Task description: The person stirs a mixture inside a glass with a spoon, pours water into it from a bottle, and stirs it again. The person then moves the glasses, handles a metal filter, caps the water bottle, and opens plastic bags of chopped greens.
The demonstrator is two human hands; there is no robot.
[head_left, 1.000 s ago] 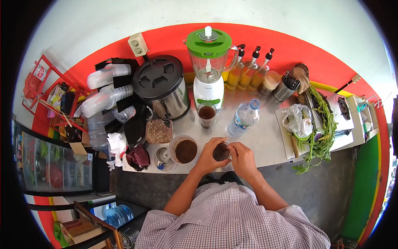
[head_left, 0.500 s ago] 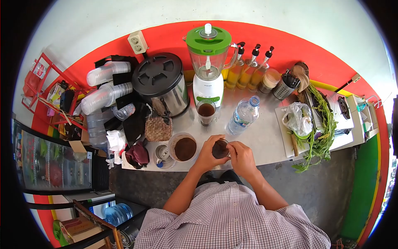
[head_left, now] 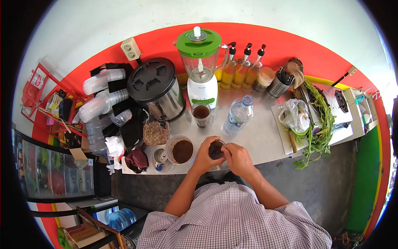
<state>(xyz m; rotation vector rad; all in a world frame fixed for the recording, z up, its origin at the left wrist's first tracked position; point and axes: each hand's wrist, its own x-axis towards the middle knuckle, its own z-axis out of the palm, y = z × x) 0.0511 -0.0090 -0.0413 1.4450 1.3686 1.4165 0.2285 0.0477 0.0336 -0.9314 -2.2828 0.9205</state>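
Left hand (head_left: 202, 157) clamps a small, round, dark-filled cup (head_left: 215, 150); right hand (head_left: 239, 159) pinches, on what I can't tell, perhaps stirring; next calls for steadiness

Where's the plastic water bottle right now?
In the head view, the plastic water bottle stands on the counter right of centre, beyond the right hand and right of the cup of brown liquid.

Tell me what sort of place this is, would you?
Probably a small drinks stall or café counter, though no sign confirms it. The clues are the green-lidded blender, the stacked clear plastic cups and the three pump-topped bottles of yellowish liquid.
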